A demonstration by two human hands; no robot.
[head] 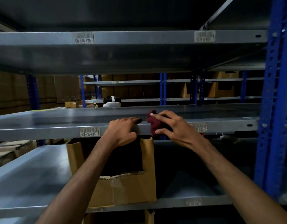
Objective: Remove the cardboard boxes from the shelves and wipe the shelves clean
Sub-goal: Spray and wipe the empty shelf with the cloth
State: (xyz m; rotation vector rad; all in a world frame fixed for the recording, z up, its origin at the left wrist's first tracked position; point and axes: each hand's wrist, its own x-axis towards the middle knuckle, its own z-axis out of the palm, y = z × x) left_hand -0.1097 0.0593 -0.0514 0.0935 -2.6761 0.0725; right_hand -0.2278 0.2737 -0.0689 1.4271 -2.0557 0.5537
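Note:
A grey metal shelf (58, 120) runs across the middle of the view, bare on top. My right hand (175, 126) holds a dark red cloth (154, 123) against the shelf's front edge, thumb under the cloth and fingers over it. My left hand (121, 131) grips the same front edge just left of the cloth, fingers on top and thumb on the face. Below, on the lower shelf (29, 180), stands an open torn cardboard box (131, 188), partly hidden by my left forearm.
A blue upright post (275, 110) stands at the right. An upper shelf (123, 50) hangs low overhead. Beyond the rack are more shelves with cardboard boxes (220, 89) and a white and black object (112, 102). Another box (10, 151) sits at lower left.

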